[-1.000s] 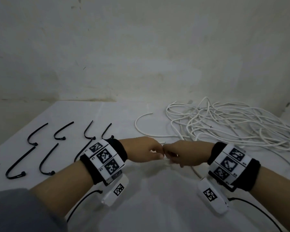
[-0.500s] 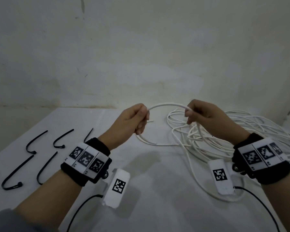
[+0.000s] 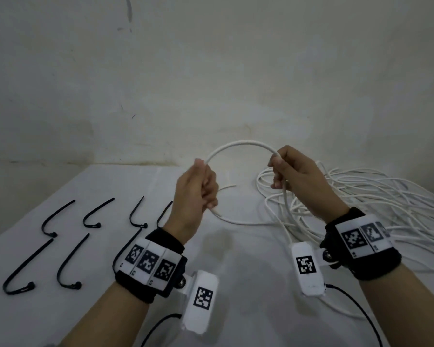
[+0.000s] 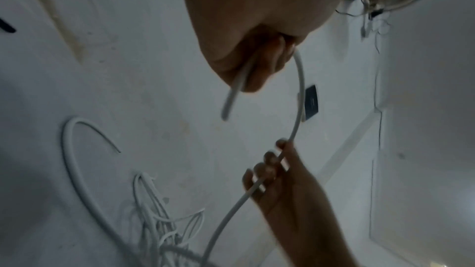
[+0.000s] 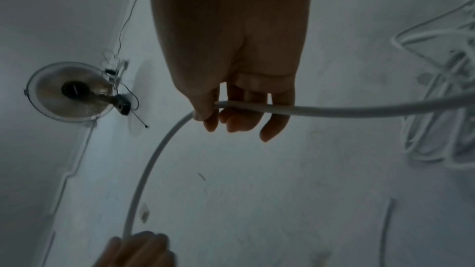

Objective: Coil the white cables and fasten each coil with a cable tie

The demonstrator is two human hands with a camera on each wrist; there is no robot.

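Above the table [image 3: 248, 284], left hand [image 3: 196, 189] and right hand [image 3: 295, 175] both grasp one white cable [image 3: 238, 144]; keep loops equal, feeding slack steadily.

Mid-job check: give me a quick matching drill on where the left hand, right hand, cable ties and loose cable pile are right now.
Column 1:
1. left hand
2. right hand
3. black cable ties
4. tangled cable pile

Column 2:
A. lying on the table's right side, by the wall
B. laid out apart on the table's left side
C. grips the arched white cable near its free end, which pokes out below the fist
D. holds the arch's other side, where the cable runs down toward the pile

Pairs: 1-C, 2-D, 3-B, 4-A
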